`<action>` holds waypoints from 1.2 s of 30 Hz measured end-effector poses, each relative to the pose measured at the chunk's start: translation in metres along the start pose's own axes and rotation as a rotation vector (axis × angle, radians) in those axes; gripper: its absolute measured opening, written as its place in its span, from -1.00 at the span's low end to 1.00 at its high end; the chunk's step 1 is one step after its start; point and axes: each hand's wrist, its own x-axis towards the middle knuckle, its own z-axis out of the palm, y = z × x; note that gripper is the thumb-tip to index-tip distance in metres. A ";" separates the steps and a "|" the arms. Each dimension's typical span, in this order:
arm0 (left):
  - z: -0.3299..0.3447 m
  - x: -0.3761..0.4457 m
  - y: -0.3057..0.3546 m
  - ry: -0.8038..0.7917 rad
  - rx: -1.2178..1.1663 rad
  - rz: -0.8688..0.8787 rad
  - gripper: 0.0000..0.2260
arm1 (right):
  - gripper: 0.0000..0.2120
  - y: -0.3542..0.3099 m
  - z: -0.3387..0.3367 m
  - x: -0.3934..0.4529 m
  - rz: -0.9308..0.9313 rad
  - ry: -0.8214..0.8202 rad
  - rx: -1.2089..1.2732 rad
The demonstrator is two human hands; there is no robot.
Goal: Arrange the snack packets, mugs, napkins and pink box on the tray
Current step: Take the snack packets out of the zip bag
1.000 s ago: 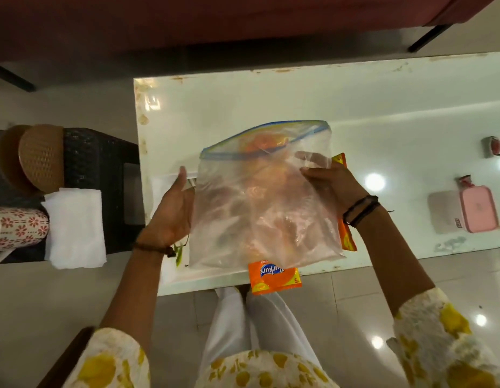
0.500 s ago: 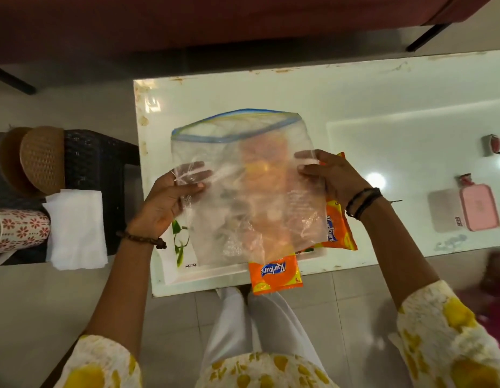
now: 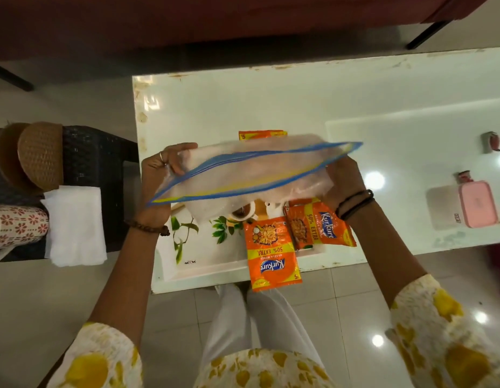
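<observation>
Head view: your left hand and right hand pinch the zip bag by its ends above the tray. One snack packet overhangs the tray's near rim and may slide off if nudged. Half a second ago the bag hung upright; now it lies flat, with two packets on the tray.

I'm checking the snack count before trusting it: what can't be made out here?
- Head view: third orange snack packet, mostly hidden behind the clear blue-edged zip bag.
- Right hand: its grip sits behind the bag.
- Floral patterned mug: cut off by the left edge.
- Pink box: label too small.
</observation>
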 end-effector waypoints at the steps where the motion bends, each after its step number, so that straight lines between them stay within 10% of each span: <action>1: 0.005 0.001 0.008 0.030 -0.057 -0.044 -0.78 | -0.58 0.005 -0.002 -0.001 0.071 -0.053 0.136; 5: 0.030 -0.001 0.013 0.300 -0.298 -0.100 -0.63 | -0.34 0.032 0.005 -0.009 0.116 -0.075 0.353; 9: 0.048 -0.011 0.007 0.480 -0.011 0.084 -0.68 | -0.34 0.049 0.027 -0.017 0.149 -0.141 0.277; 16: 0.043 -0.023 0.010 0.078 0.423 0.333 -0.68 | -0.81 0.041 0.041 -0.002 0.142 0.201 -0.085; 22: 0.037 -0.022 0.028 -0.290 -0.255 -0.236 -0.41 | -0.77 0.037 0.014 0.010 -0.034 0.190 -0.223; 26: 0.033 -0.008 0.028 -0.295 -0.697 -0.529 -0.56 | -0.65 0.033 0.001 0.003 -0.124 0.015 -0.323; 31: 0.051 0.008 0.027 -0.311 -0.213 -0.564 -0.72 | -0.75 0.029 -0.005 -0.002 -0.076 -0.054 -0.524; 36: 0.057 0.015 0.035 -0.184 -0.267 -0.429 -0.81 | -0.74 0.022 -0.001 -0.004 -0.072 -0.015 -0.501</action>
